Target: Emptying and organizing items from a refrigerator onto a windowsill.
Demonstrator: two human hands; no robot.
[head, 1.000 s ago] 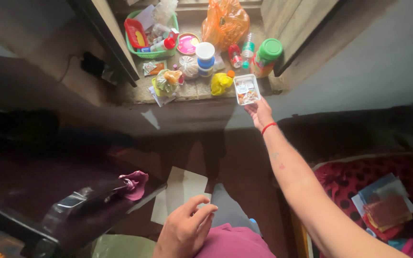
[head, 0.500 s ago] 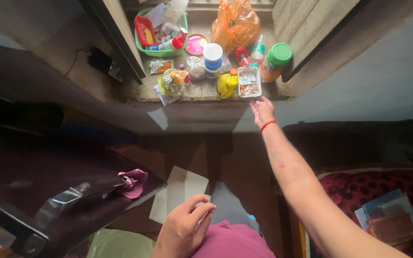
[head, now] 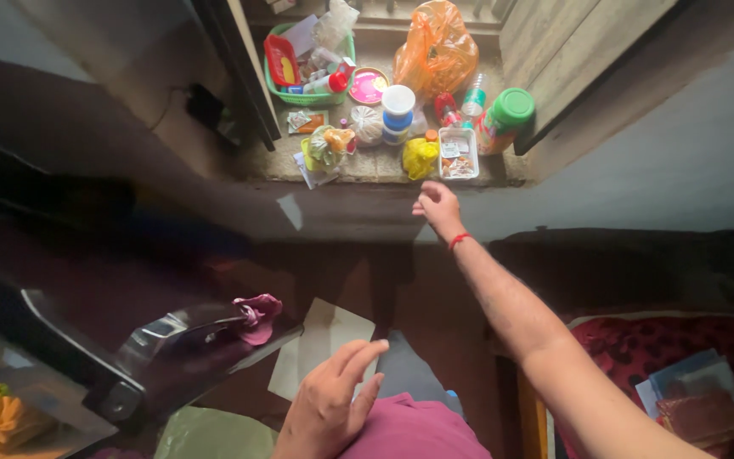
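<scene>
Fingers loosely curled and holding nothing, my right hand (head: 437,204) hangs just below the white tray (head: 458,154) on the cluttered sill (head: 367,166), my left hand (head: 330,406) open on my lap; I judge a careless reach could knock the yellow bag (head: 420,158) off.

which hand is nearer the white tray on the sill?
Right. The right hand hovers empty just below the white tray, not touching it. The left hand rests far below, on the lap.

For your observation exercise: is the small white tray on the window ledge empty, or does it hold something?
It holds something. The white tray sits flat on the ledge, with small packets showing inside its rim; their contents are too small to tell.
</scene>
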